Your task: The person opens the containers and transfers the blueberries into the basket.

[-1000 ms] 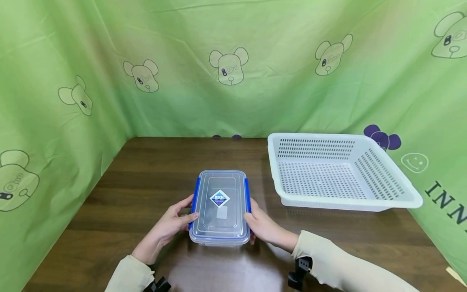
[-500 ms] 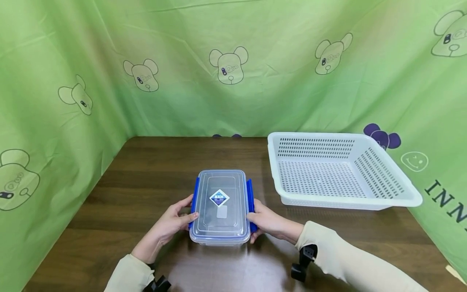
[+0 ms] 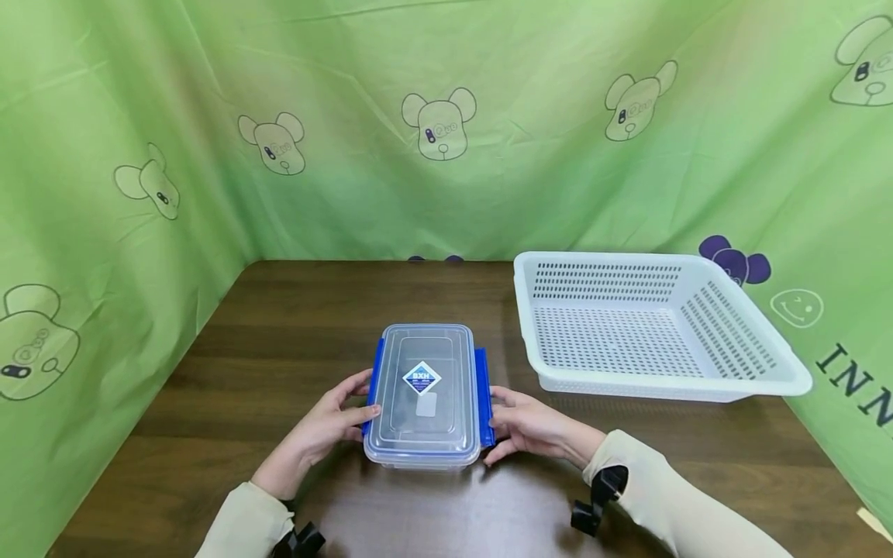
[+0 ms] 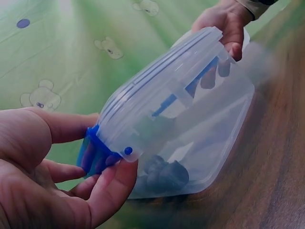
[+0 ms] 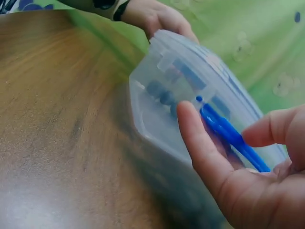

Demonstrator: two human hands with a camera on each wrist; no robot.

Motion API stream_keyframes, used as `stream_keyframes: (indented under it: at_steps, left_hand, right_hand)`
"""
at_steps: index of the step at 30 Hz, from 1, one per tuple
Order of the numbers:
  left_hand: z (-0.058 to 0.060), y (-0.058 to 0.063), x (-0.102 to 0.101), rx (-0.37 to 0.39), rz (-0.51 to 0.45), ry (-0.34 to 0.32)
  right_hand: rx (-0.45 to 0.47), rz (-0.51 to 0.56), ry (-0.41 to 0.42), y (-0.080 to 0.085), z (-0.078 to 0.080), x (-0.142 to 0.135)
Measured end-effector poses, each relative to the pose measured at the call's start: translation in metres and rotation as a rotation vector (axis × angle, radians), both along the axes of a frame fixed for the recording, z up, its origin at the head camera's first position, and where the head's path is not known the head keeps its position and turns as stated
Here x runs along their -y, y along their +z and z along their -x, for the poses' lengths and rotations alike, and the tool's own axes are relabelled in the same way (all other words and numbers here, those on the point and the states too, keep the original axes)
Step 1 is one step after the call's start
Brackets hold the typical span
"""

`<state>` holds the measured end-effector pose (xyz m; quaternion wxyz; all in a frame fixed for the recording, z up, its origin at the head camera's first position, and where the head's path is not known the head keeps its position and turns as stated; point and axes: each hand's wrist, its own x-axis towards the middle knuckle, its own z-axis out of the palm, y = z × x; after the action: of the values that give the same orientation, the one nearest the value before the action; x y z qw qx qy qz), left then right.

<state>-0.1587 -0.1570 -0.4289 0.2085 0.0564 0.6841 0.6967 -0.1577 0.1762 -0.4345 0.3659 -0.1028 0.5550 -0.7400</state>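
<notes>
Gripping box with left hand. Touching long-side latch, immediately leftward, with right hand; cannot tell if pinching.

Both forearms pointed inward from the near side. The left hand was set in a grip. The right hand had its digits spread, one nearly straight.

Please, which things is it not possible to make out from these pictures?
- Dark lumps inside the cloudy box, left wrist view: blurred through its wall, so I cannot identify them.
- Smaller print on the diamond label, head view: too small to read.
- Left hand, head view: some fingertips hidden by the box.
- Right sleeve, head view: cut off by the bottom edge.
</notes>
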Motion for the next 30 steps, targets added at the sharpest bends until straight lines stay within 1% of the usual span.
stream_keyframes:
  at_steps: [4,8,11,15,17,20,22,24,27,30]
  left_hand:
    - [0.002,-0.001,0.002,0.026,-0.01,-0.007]
    - [0.003,-0.004,0.002,0.037,-0.018,-0.005]
    - [0.004,-0.006,0.003,0.038,-0.029,-0.002]
    - [0.005,-0.007,0.004,0.042,-0.041,-0.006]
    - [0.006,-0.006,0.006,0.031,-0.026,-0.005]
    - [0.009,-0.003,0.007,-0.011,0.029,0.0]
    - [0.012,-0.001,0.008,-0.042,0.07,-0.006]
    - [0.014,0.001,0.009,-0.061,0.095,-0.027]
    - [0.018,0.004,0.009,-0.054,0.097,-0.076]
    - [0.022,0.005,0.008,-0.027,0.098,-0.122]
  right_hand:
    - [0.027,0.033,0.003,-0.009,0.001,-0.002]
    - [0.001,-0.005,0.006,-0.017,0.002,-0.001]
    - [-0.074,-0.097,-0.02,-0.017,0.003,0.0]
    - [-0.211,-0.235,-0.117,-0.009,-0.001,0.003]
    - [-0.26,-0.274,-0.163,-0.002,-0.003,0.005]
    - [-0.294,-0.276,-0.183,0.006,-0.006,0.012]
    - [-0.314,-0.257,-0.168,0.01,-0.007,0.016]
    - [-0.33,-0.235,-0.155,0.011,-0.008,0.018]
    - [-0.342,-0.208,-0.145,0.01,-0.009,0.019]
    - [-0.338,-0.19,-0.144,0.007,-0.008,0.018]
